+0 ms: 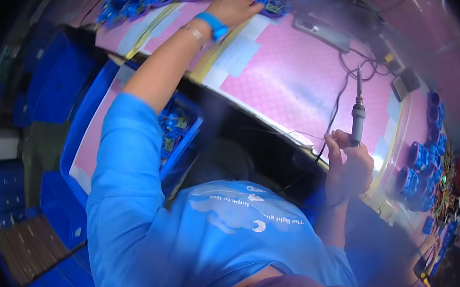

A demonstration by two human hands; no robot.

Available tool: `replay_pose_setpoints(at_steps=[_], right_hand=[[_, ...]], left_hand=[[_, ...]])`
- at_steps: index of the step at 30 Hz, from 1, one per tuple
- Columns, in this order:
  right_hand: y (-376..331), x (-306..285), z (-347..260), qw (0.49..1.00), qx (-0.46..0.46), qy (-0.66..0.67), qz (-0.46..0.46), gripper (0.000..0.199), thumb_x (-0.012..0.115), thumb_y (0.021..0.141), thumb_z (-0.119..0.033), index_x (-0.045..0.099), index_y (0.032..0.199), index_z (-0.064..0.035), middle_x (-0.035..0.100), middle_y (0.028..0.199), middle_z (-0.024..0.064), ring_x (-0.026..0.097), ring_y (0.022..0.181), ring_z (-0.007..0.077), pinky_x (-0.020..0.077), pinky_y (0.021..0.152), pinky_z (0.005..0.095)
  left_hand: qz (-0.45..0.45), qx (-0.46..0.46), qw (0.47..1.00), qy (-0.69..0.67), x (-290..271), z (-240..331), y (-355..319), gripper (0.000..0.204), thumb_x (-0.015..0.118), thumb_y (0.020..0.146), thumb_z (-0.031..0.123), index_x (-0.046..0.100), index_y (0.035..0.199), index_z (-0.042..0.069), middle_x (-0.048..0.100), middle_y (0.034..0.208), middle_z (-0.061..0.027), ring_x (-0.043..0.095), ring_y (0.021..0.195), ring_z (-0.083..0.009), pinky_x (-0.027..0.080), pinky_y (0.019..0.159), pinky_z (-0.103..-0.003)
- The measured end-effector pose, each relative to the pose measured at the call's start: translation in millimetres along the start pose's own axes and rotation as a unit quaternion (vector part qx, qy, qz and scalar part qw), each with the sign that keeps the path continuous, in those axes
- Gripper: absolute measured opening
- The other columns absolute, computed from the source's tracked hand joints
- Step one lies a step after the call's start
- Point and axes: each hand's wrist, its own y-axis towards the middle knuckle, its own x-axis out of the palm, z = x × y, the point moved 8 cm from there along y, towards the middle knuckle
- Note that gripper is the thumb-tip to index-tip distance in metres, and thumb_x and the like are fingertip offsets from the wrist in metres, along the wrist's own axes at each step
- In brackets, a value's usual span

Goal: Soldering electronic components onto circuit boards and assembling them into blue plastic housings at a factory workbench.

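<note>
My left hand (pixel 238 3) reaches across the pink bench top to its far side. Its fingers bend down onto a blue round part with a small circuit board (pixel 273 8), at the right end of a row of similar parts. Closed around the grey handle of a soldering iron (pixel 357 120) is my right hand (pixel 352 166), near the front edge. The iron stands tip up, and its tip is apart from everything. A thin wire (pixel 297 132) runs leftward from beside my right thumb and fingertips; I cannot make out whether they pinch it.
Blue parts (pixel 127 6) crowd the far left edge. A grey bar-shaped device (pixel 322 32), black cables (pixel 339 93) and a small dark block (pixel 406 83) lie farther right. More blue round parts (pixel 416 181) stand at right. A blue bin (pixel 181 133) sits below the bench; another person's hand (pixel 429 243) shows at right.
</note>
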Motion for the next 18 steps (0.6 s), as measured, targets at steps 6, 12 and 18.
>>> replay_pose_setpoints(at_steps=[6,12,18], right_hand=[[0.4,-8.1,23.7,0.998,0.043,-0.043,0.014,0.037,0.082,0.076,0.008,0.053,0.093,-0.0046,0.073,0.086,0.0196,0.075,0.082,0.0245,0.0601,0.069,0.0323],[3.9,-5.6,29.4,0.999,0.033,-0.027,0.001,0.036,0.082,0.075,0.009,0.054,0.094,-0.0034,0.073,0.088,0.0204,0.075,0.083,0.0247,0.0610,0.071,0.0331],[-3.0,-7.9,33.1,0.999,0.037,-0.038,0.005,0.037,0.080,0.078,0.006,0.048,0.093,-0.0042,0.073,0.087,0.0174,0.072,0.079,0.0229,0.0565,0.069,0.0327]], left_hand=[[-0.079,0.121,0.987,-0.068,70.1,-41.3,55.3,0.032,0.059,0.081,0.010,0.072,0.111,0.011,0.062,0.119,-0.0170,0.057,0.113,-0.0375,0.047,0.101,-0.043],[-0.215,-0.016,0.975,0.048,87.6,-60.1,52.2,0.032,0.062,0.080,0.015,0.072,0.110,0.008,0.061,0.115,-0.0209,0.057,0.111,-0.0387,0.048,0.096,-0.044],[-0.273,0.037,0.961,0.038,53.9,0.6,0.6,0.025,0.069,0.086,0.014,0.069,0.111,0.008,0.061,0.120,-0.0121,0.063,0.105,-0.0331,0.052,0.092,-0.038]])
